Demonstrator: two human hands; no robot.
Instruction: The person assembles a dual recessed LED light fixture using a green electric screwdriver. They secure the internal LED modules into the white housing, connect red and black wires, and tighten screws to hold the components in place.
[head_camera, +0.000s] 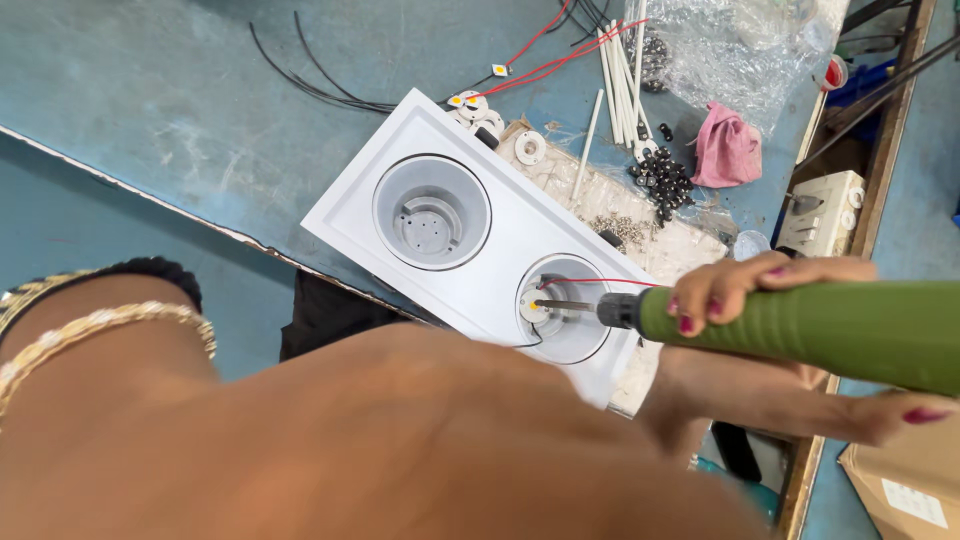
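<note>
One of the two cups in the white housing is getting its LED disc fastened — my right hand is gripping the green screwdriver, bit on it — the other cup is waiting empty, my left hand hidden.

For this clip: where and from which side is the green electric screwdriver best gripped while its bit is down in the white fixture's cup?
Probably around the ribbed green barrel of the screwdriver, just behind the black nose, from above. The tool lies almost level with its bit in the right-hand cup of the white fixture, so that grip likely steadies the tip. The right hand wraps it there; the left hand lies under the barrel.
</note>
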